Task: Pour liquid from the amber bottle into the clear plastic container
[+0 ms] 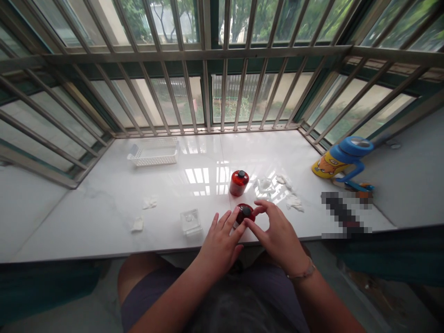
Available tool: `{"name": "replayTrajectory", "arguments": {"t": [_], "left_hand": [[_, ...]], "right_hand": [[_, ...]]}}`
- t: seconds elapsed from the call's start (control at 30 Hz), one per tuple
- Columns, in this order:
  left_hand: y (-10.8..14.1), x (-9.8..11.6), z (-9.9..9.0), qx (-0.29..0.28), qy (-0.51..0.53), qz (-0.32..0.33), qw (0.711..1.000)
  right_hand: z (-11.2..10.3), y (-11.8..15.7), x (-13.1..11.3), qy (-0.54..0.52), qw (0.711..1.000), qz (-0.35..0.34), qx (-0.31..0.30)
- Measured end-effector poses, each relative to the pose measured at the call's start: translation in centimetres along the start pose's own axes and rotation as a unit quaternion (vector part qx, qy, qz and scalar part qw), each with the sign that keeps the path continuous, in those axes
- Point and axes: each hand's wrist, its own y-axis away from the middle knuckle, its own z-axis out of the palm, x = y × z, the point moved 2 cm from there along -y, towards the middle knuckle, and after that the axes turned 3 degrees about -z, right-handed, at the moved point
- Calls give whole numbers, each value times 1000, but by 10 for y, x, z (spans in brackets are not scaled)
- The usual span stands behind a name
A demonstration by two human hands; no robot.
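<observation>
A small dark-red bottle with a black cap stands near the front edge of the white counter, partly covered by my fingers. My left hand reaches to its left and front side, fingers stretched and spread, the tips against the bottle. From the right, my right hand curves its thumb and forefinger around the bottle just below the cap; the exact contact is hard to see. A second red bottle with a black cap stands upright just behind. Left of my left hand sits a clear square glass-like dish.
Another clear dish and crumpled white tissues lie to the right. Two tissue scraps are on the left. A white perforated basket stands at the back. A blue-and-yellow bottle leans right, near a blurred-out dark object. Window bars close the back.
</observation>
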Motion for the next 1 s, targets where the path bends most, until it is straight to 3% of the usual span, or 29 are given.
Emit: {"name": "replayTrajectory", "arguments": {"t": [0.1, 0.23, 0.4, 0.6, 0.77, 0.87, 1.0], "left_hand": [[0, 0, 2, 5, 3, 1, 1000], [0, 0, 3, 15, 1, -3, 1000], [0, 1, 1, 21, 5, 9, 1000], [-1, 2, 1, 23, 11, 5, 1000], [-1, 2, 0, 20, 10, 10, 1000], [-1, 2, 1, 14, 6, 7, 1000], [0, 1, 3, 9, 3, 4, 1000]], "right_hand": [[1, 8, 1, -38, 999, 26, 13], [8, 16, 0, -145, 988, 52, -19], [11, 21, 4, -134, 983, 117, 52], [13, 20, -1, -185, 980, 78, 9], [12, 17, 2, -132, 984, 97, 72], [13, 11, -1, -143, 987, 71, 35], [11, 0, -5, -81, 996, 29, -4]]}}
